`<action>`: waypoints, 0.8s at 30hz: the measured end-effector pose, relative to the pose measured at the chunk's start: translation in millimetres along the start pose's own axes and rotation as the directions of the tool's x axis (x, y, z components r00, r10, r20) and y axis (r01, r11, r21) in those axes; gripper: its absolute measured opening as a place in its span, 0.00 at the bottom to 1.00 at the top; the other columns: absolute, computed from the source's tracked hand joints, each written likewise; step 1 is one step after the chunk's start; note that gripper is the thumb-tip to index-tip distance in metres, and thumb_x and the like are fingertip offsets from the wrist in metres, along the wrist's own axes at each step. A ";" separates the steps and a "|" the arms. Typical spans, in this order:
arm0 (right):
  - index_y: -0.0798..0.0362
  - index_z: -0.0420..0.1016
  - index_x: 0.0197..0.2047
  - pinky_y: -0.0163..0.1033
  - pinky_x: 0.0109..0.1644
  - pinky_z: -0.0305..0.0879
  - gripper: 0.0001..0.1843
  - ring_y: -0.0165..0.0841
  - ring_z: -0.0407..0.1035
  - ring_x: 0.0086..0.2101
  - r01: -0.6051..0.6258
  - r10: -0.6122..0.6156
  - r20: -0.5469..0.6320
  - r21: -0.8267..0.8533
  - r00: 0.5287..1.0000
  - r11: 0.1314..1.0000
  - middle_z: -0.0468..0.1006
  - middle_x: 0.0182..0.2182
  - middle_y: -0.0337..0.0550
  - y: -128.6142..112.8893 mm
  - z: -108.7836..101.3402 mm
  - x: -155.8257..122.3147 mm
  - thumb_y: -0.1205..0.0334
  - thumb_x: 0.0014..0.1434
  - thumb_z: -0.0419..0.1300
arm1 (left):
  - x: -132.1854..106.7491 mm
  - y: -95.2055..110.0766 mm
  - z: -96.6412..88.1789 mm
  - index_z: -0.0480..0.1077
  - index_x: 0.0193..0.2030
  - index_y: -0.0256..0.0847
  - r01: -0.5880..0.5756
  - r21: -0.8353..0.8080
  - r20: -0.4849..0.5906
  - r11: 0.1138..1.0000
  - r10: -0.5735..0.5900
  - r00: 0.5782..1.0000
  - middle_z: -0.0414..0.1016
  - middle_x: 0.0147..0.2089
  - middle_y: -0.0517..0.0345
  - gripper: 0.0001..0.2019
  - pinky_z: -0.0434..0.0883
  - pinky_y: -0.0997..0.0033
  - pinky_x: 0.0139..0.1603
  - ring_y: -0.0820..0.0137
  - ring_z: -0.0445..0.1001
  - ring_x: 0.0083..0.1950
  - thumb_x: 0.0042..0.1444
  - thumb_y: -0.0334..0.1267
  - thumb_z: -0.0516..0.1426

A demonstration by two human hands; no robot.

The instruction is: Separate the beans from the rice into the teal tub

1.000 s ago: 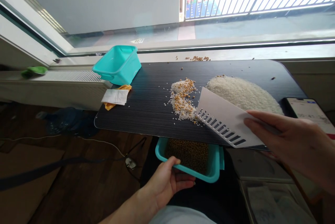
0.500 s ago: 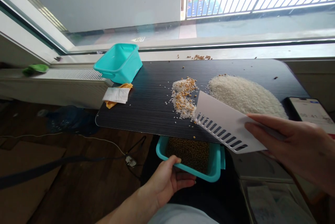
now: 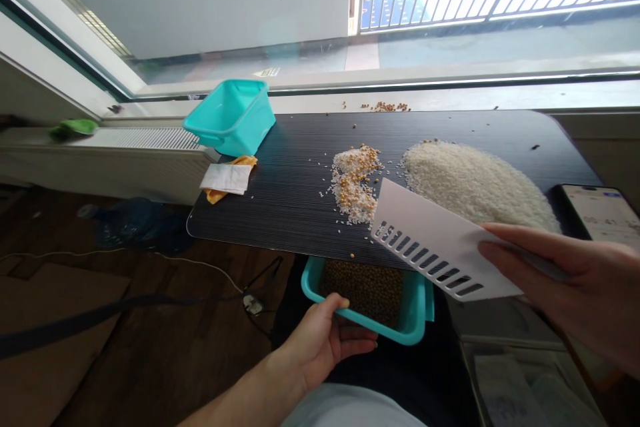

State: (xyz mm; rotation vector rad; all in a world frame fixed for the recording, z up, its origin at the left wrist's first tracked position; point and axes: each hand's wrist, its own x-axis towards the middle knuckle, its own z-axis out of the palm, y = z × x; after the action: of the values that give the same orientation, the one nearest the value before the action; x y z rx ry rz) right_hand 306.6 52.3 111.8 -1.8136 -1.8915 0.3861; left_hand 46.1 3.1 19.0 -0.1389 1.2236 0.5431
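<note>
My left hand (image 3: 333, 337) grips the near rim of a teal plastic tub (image 3: 416, 320), thumb over the edge and fingers beneath. Brown soybean-like beans (image 3: 363, 290) cover the bottom of that tub, which sits just below the table's front edge. In my right hand (image 3: 565, 277) is a flat white slotted scoop (image 3: 435, 234), tilted, its tip above the table by a small mixed heap of rice and beans (image 3: 356, 180). Behind the scoop spreads a large pile of white rice (image 3: 475, 180). One loose bean (image 3: 352, 256) lies close to the front edge.
A second teal tub (image 3: 245, 124) stands at the table's (image 3: 295, 207) back left. A white folded tissue (image 3: 227, 178) lies on a yellow cloth nearby. At the right rests a phone (image 3: 600, 210). Beans (image 3: 390, 106) are scattered on the windowsill. A cable and plug (image 3: 253, 304) lie on the floor.
The scoop's tip has dipped slightly, and one loose bean near the front edge has shifted left. My left hand keeps its hold on the tub. The whole view has moved a little.
</note>
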 end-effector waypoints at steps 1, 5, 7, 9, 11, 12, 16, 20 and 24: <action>0.41 0.85 0.37 0.36 0.19 0.62 0.22 0.31 0.66 0.15 -0.011 0.011 -0.022 -0.014 1.000 1.000 0.80 0.21 0.37 -0.7 -0.3 0.9 0.37 0.52 0.57 | 0.2 0.2 0.0 0.68 0.39 0.32 0.002 0.002 0.000 1.000 -0.002 1.000 0.80 0.29 0.45 0.10 0.76 0.67 0.33 0.64 0.80 0.27 0.63 0.33 0.48; 0.45 0.84 0.35 0.36 0.20 0.65 0.21 0.31 0.68 0.17 -0.030 0.031 -0.010 0.063 0.999 0.998 0.79 0.19 0.38 -15.0 4.8 9.7 0.40 0.51 0.58 | 0.0 0.5 0.2 0.68 0.39 0.32 -0.001 -0.001 0.003 1.000 0.001 1.000 0.80 0.29 0.45 0.09 0.76 0.67 0.32 0.64 0.80 0.27 0.63 0.33 0.48; 0.47 0.84 0.34 0.35 0.19 0.65 0.20 0.32 0.69 0.17 -0.020 0.011 0.063 0.139 0.998 0.990 0.80 0.20 0.38 -22.1 12.3 13.5 0.43 0.51 0.58 | -0.6 0.2 0.3 0.68 0.39 0.31 0.001 -0.005 0.001 1.000 -0.001 1.000 0.80 0.29 0.44 0.09 0.76 0.67 0.32 0.65 0.80 0.27 0.63 0.33 0.48; 0.48 0.84 0.34 0.35 0.18 0.64 0.20 0.32 0.69 0.17 -0.027 0.009 0.110 0.164 0.994 0.986 0.80 0.20 0.38 -23.1 20.5 15.1 0.43 0.50 0.58 | -1.1 -0.1 -0.1 0.69 0.39 0.30 0.003 -0.004 0.001 1.000 -0.003 1.000 0.80 0.29 0.44 0.10 0.76 0.68 0.32 0.65 0.79 0.26 0.63 0.32 0.48; 0.48 0.84 0.35 0.35 0.18 0.65 0.21 0.33 0.71 0.18 -0.061 0.044 0.125 0.143 0.991 0.988 0.81 0.21 0.38 -17.6 25.7 15.5 0.43 0.50 0.59 | -1.1 -0.5 -1.0 0.69 0.39 0.30 0.000 -0.006 0.003 1.000 0.000 1.000 0.79 0.28 0.45 0.10 0.76 0.68 0.31 0.65 0.79 0.26 0.63 0.32 0.48; 0.48 0.84 0.35 0.36 0.19 0.65 0.21 0.33 0.71 0.18 -0.080 0.067 0.106 0.127 0.992 0.989 0.81 0.21 0.39 -13.4 26.2 15.8 0.42 0.50 0.58 | -0.9 -0.5 -1.5 0.69 0.40 0.30 -0.003 -0.009 0.003 1.000 0.003 1.000 0.79 0.28 0.46 0.10 0.76 0.68 0.31 0.65 0.79 0.26 0.63 0.32 0.48; 0.48 0.84 0.35 0.40 0.20 0.65 0.24 0.35 0.68 0.17 -0.135 0.135 -0.018 0.045 0.991 0.990 0.76 0.16 0.39 0.1 15.3 20.1 0.39 0.47 0.57 | -0.2 0.2 -3.0 0.68 0.40 0.31 -0.020 -0.022 -0.002 1.000 0.020 1.000 0.79 0.29 0.48 0.08 0.77 0.68 0.31 0.65 0.80 0.27 0.62 0.32 0.50; 0.47 0.83 0.30 0.40 0.16 0.57 0.30 0.33 0.58 0.11 -0.144 0.137 -0.104 -0.063 0.985 0.988 0.64 0.08 0.36 -2.6 3.1 27.5 0.31 0.44 0.54 | -0.7 2.2 -1.7 0.67 0.40 0.32 -0.019 -0.015 -0.006 1.000 0.019 1.000 0.79 0.29 0.49 0.07 0.77 0.68 0.31 0.65 0.79 0.27 0.62 0.32 0.49; 0.46 0.83 0.32 0.39 0.18 0.56 0.30 0.32 0.60 0.13 -0.062 0.057 -0.087 -0.061 0.995 0.996 0.64 0.09 0.36 -8.9 5.0 33.8 0.32 0.48 0.52 | -1.4 3.4 0.1 0.67 0.40 0.33 -0.015 -0.015 -0.018 1.000 0.015 1.000 0.79 0.29 0.48 0.07 0.77 0.68 0.31 0.65 0.79 0.27 0.63 0.32 0.49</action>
State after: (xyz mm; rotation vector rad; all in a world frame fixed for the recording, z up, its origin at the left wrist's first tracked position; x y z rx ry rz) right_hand 296.5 85.7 117.3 -1.9007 -1.8142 0.2676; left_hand 44.3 5.6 20.9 -0.1483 1.2389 0.5652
